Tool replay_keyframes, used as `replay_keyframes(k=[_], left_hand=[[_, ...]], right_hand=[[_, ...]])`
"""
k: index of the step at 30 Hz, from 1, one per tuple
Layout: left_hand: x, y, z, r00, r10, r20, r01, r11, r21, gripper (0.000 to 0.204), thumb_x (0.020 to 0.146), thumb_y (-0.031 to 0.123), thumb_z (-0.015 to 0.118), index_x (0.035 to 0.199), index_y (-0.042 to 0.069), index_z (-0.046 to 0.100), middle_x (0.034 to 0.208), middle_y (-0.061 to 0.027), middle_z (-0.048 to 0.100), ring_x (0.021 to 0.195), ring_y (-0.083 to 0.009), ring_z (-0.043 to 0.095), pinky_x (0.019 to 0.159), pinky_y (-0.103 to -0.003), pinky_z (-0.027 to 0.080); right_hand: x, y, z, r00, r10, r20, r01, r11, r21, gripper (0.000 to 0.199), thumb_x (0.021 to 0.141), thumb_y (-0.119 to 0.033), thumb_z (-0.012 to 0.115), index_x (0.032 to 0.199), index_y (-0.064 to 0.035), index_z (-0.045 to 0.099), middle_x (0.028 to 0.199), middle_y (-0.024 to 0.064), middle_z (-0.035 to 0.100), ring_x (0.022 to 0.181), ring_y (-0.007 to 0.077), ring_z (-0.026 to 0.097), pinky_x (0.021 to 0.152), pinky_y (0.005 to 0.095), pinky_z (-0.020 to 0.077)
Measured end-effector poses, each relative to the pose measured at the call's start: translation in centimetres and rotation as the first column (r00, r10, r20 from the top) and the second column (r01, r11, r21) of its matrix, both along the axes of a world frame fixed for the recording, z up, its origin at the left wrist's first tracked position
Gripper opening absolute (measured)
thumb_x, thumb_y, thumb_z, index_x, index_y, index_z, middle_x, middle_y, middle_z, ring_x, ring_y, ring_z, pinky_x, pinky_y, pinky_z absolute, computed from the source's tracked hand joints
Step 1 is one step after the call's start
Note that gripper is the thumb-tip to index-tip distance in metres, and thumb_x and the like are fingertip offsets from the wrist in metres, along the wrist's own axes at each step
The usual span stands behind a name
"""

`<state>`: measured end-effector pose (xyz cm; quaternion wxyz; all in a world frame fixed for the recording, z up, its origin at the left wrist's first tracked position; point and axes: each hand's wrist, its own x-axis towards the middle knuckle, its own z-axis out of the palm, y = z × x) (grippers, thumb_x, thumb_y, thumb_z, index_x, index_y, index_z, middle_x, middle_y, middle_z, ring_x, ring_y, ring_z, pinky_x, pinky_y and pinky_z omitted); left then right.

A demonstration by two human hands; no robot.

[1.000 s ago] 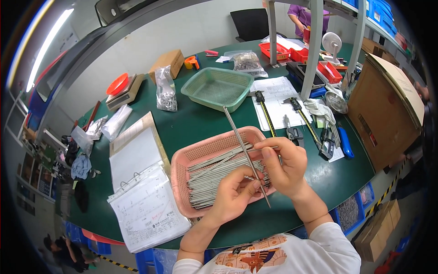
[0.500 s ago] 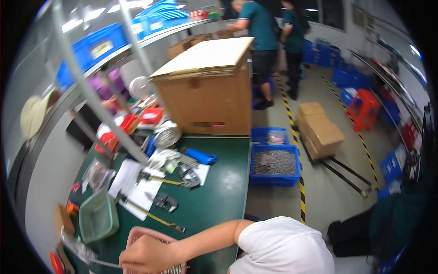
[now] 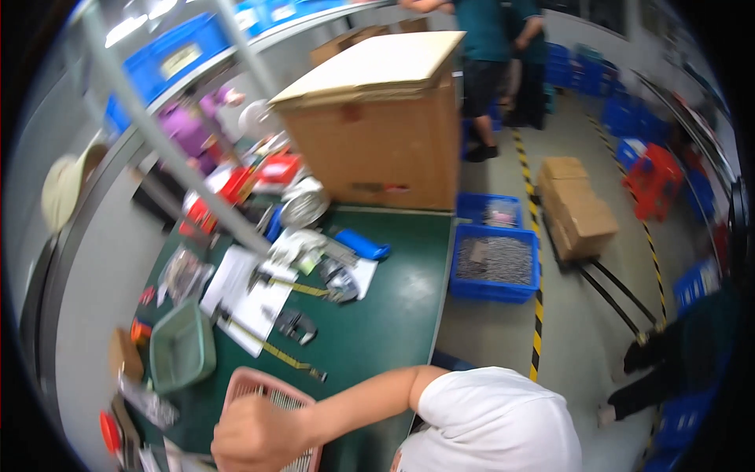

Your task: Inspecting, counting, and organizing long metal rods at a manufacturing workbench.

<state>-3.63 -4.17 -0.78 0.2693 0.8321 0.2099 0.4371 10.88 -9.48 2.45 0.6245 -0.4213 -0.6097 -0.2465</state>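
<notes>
My right hand [image 3: 258, 434] is closed in a fist over a pink plastic basket [image 3: 241, 377] at the lower edge, its arm coming in from the right. Thin rod-like pieces [image 3: 303, 462] show in the basket beside the hand. What the fist holds, if anything, is hidden and blurred. A pale strip [image 3: 182, 455] lies just left of the fist. My left hand is not in view. Nearest beyond the basket are a light green plastic tub [image 3: 208, 350] and a yellow-scaled caliper-like tool [image 3: 275, 353]; a similar tool [image 3: 297, 286] lies farther back on white paper [image 3: 236, 293].
A large cardboard box [image 3: 377, 153] stands at the green table's [image 3: 401, 315] far end. Blue crates [image 3: 494, 293] of small metal parts stand on the floor to the right, near a cart with cartons [image 3: 578, 212]. Two people [image 3: 481, 47] stand behind; another's dark-clothed legs [image 3: 653, 377] show at right.
The view has shifted, so most of the scene sits a little higher and farther right. My right hand remains over the basket, and its fist now looks more rounded. The thin rod beside it no longer shows.
</notes>
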Motion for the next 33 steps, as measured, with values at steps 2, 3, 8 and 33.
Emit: replay_keyframes(k=[2,3,8,33], left_hand=[[-0.1,0.4,-0.2,0.998,0.043,-0.039,-0.045,0.998,-0.035,0.035,0.085,0.022,0.059,0.103,-0.005,0.051,0.097,-0.0118,0.054,0.081,-0.0185,0.054,0.069,-0.029,0.047],[-0.7,1.1,-0.5,0.993,0.018,0.121,0.014,0.966,-0.26,0.023,0.085,0.016,0.057,0.096,-0.002,0.05,0.083,-0.0041,0.052,0.073,-0.0107,0.051,0.06,-0.021,0.043],[0.2,3.7,1.3,0.946,0.268,-0.184,-0.211,0.936,0.281,0.008,0.077,-0.006,0.051,0.084,-0.003,0.054,0.08,-0.0162,0.054,0.075,-0.028,0.056,0.064,-0.034,0.045],[1.0,12.7,-7.6,0.611,0.289,-0.737,-0.051,0.943,0.328,0.012,0.07,0.01,0.06,0.078,0.002,0.061,0.086,-0.0134,0.059,0.083,-0.0317,0.057,0.07,-0.042,0.047]], right_hand=[[0.9,-0.2,0.1,0.994,0.035,-0.104,-0.025,0.995,0.091,0.006,0.067,-0.01,0.061,0.07,-0.0072,0.056,0.066,0.0045,0.055,0.055,0.0225,0.053,0.049,0.0322,0.0423],[1.4,-1.0,0.8,0.994,0.059,-0.095,-0.052,0.996,0.068,0.009,0.065,-0.009,0.062,0.072,-0.0072,0.058,0.068,0.0049,0.057,0.058,0.0222,0.055,0.051,0.0317,0.0439],[5.2,-2.7,1.4,0.974,0.103,-0.203,-0.088,0.993,0.081,0.008,0.069,-0.005,0.054,0.074,-0.0027,0.06,0.067,0.0089,0.06,0.056,0.0196,0.058,0.048,0.0277,0.0438],[5.4,-4.7,1.4,0.822,0.371,-0.432,-0.332,0.928,0.166,0.013,0.08,-0.006,0.052,0.074,0.0046,0.057,0.061,0.0078,0.058,0.052,0.0108,0.054,0.048,0.0204,0.0409]])
